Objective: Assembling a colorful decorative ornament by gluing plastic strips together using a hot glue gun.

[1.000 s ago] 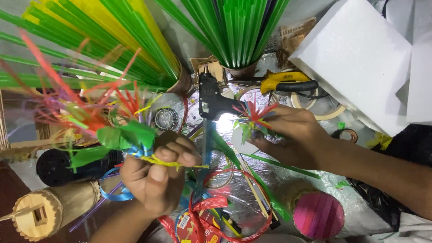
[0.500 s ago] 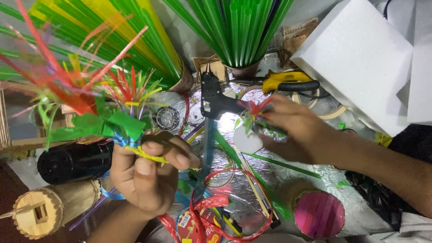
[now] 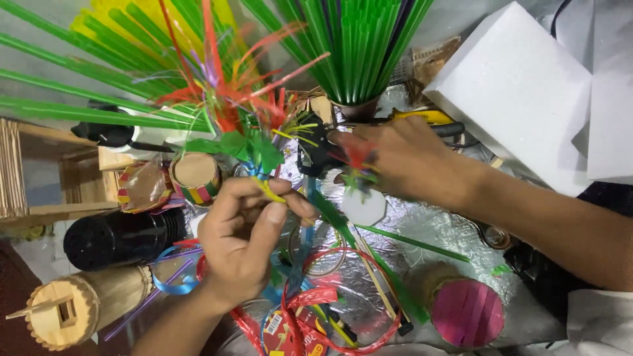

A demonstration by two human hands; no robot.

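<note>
Assembly step in hand: bouquet of cut red, green and yellow plastic straw strips [image 3: 231, 118] is being pinched at its stem by left hand [image 3: 247, 240] fingers, above foil-covered table [image 3: 422, 231]. Small red-green straw flower [image 3: 356, 165] is being held in right hand [image 3: 402, 158], fingertips closed on it, beside black glue gun [image 3: 313, 148]. Next move, by judgement: aligning flower w/ bouquet stem, steady grip req'd.

Left hand [image 3: 247, 240] is pinching closed, thumb against fingers, forearm rising from bottom edge; right hand [image 3: 402, 158] is gripping shut, knuckles up, forearm extending rightward.

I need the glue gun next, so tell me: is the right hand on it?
Yes, the right hand rests on the black glue gun, with a small red-and-green straw flower under its fingers.
</note>
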